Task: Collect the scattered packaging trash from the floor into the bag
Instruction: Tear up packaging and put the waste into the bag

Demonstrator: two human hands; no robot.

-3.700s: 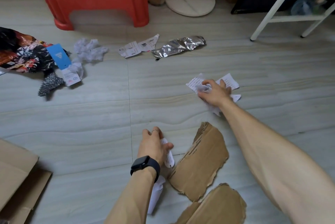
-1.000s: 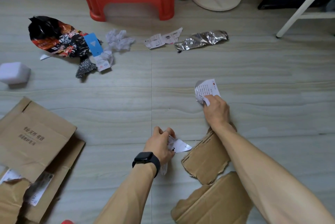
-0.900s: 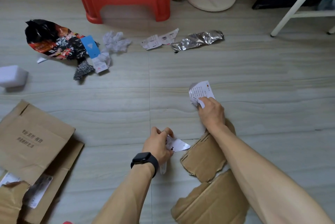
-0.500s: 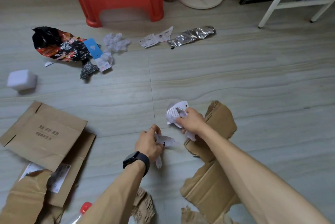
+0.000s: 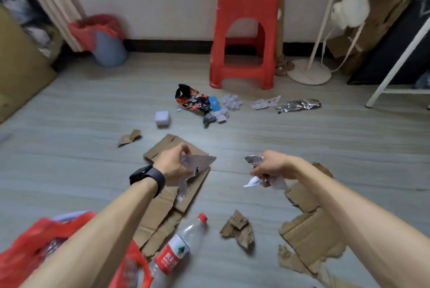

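Left hand [image 5: 173, 164], centre of frame: fingers pinch a flat grey paper scrap [image 5: 199, 162], with a thin strip hanging below it. Right hand [image 5: 272, 166], right of centre: clenched round a crumpled paper wad [image 5: 253, 181], ends poking out above and below the fist. Both hands are off the floor and apart.

Red bag [image 5: 21, 250] at lower left, partly under the left forearm; mouth looks slack, detail blurred.

Risks, as judged:
- The hanging strip tears or slips free on the swing to the bag.
- The wad's ends shed if the grip loosens.
- The slack mouth folds shut and scraps land beside it.
- The plastic bottle [image 5: 173, 252], just beside the bag, could get knocked.

Cardboard pieces [image 5: 311, 236], snack wrapper [image 5: 193, 101] and foil [image 5: 297, 105] lie on the floor, uncollected.
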